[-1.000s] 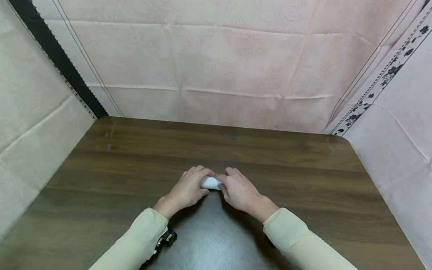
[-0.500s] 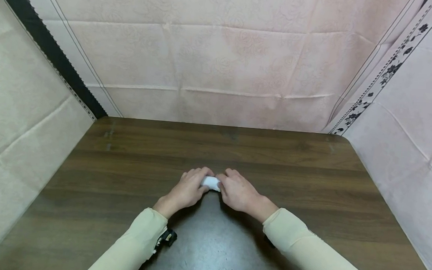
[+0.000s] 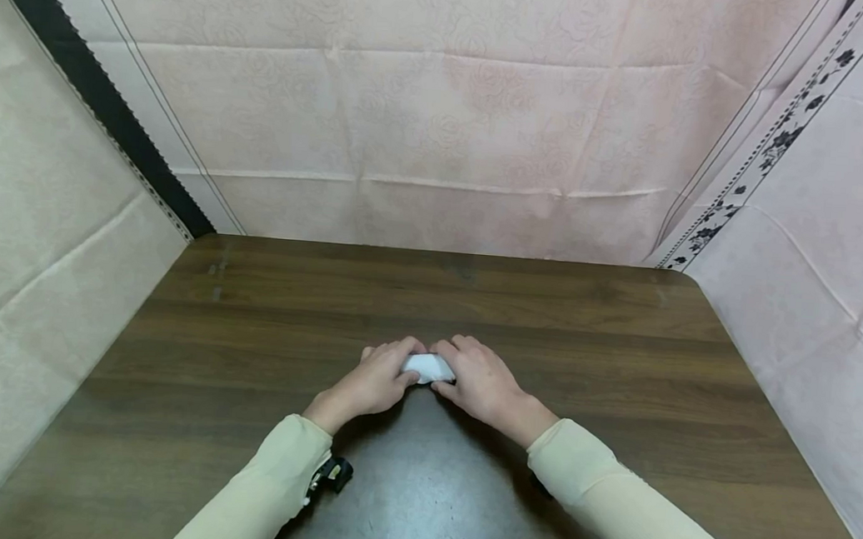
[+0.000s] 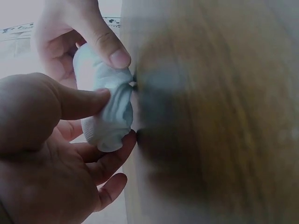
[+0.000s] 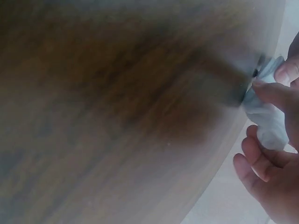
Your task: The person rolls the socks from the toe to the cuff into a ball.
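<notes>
A small white sock [image 3: 428, 368], rolled into a bundle, is held between both hands over the middle of the table. My left hand [image 3: 367, 382] grips its left end, thumb on the near side. At the other end, my right hand [image 3: 482, 383] holds it with the thumb low along the near edge. The left wrist view shows soft folds and a finely ribbed edge on the sock [image 4: 93, 72], with both thumbs pressing its surface. In the right wrist view the bundled sock [image 5: 272, 133] appears at the right edge, partly covered by fingers.
The brown wood-grain table [image 3: 247, 323] lies beneath the hands, its surface shiny near the front. Pale patterned cloth [image 3: 441, 136] hangs behind it and along both sides. A small black device [image 3: 334, 473] is strapped at the left wrist.
The right hand's thumb has shifted down and right along the sock, baring more of it. The left hand keeps its hold almost in place.
</notes>
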`<state>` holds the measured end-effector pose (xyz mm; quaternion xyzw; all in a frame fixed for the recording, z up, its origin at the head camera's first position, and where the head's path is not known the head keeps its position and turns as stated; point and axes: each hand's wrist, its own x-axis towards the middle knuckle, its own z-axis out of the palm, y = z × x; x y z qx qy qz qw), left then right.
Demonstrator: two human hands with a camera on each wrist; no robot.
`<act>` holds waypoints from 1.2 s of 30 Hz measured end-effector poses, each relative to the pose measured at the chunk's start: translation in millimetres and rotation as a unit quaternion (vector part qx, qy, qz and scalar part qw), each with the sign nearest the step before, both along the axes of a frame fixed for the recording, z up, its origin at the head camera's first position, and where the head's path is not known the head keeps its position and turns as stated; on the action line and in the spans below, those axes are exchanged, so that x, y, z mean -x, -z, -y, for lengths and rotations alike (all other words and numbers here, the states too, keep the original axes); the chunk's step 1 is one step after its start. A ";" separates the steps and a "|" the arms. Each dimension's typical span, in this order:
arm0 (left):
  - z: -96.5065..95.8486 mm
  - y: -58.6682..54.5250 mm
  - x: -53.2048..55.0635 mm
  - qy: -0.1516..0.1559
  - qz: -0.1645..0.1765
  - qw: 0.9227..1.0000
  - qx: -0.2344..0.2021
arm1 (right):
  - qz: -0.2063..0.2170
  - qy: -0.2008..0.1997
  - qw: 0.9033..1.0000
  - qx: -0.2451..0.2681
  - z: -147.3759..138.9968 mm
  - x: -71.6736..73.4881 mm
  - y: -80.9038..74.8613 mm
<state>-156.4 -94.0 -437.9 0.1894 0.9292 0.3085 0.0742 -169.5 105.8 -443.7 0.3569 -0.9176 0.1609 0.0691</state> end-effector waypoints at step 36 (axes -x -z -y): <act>10.0 3.4 2.9 -0.011 0.020 0.990 -0.136 | 0.167 0.034 0.973 0.155 -9.6 3.7 -8.0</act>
